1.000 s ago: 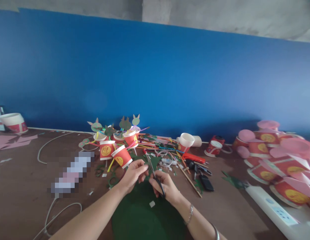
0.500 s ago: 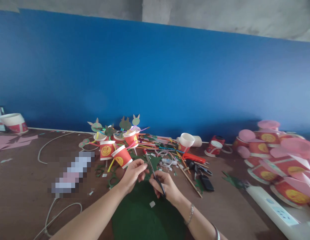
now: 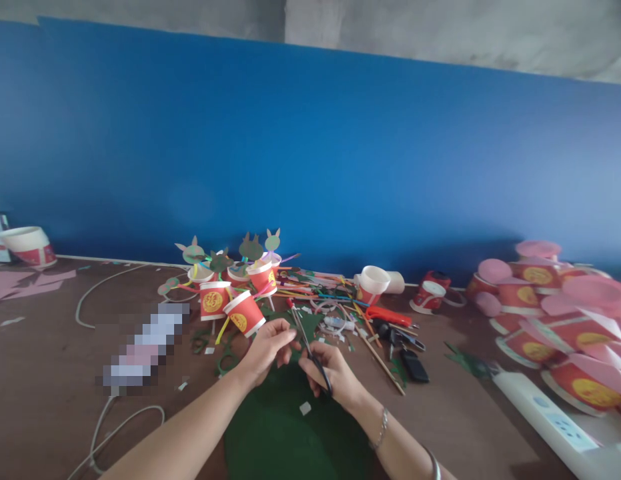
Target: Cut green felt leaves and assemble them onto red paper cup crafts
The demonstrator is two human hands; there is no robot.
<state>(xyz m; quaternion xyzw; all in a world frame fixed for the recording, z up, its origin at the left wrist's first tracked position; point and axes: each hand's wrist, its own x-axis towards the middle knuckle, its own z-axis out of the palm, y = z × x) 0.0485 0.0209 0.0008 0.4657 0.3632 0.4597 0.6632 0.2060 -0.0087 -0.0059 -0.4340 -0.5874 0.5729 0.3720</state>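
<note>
The right hand [image 3: 326, 370] has its fingers around the scissors [image 3: 311, 353], over the green sheet [image 3: 295, 440]; the fingers of the left hand [image 3: 270, 348] press together beside them, any pinched piece too small to tell. A careless snip could nick skin; a forward nudge could topple the tilted cup [image 3: 245, 313].

Lighting is subdued and diffuse, the blue wall [image 3: 310, 153] paler toward the right, shadow behind the right-hand paper cups [image 3: 521, 298], slight softness overall, with a pixelated patch [image 3: 145, 347] at left.
</note>
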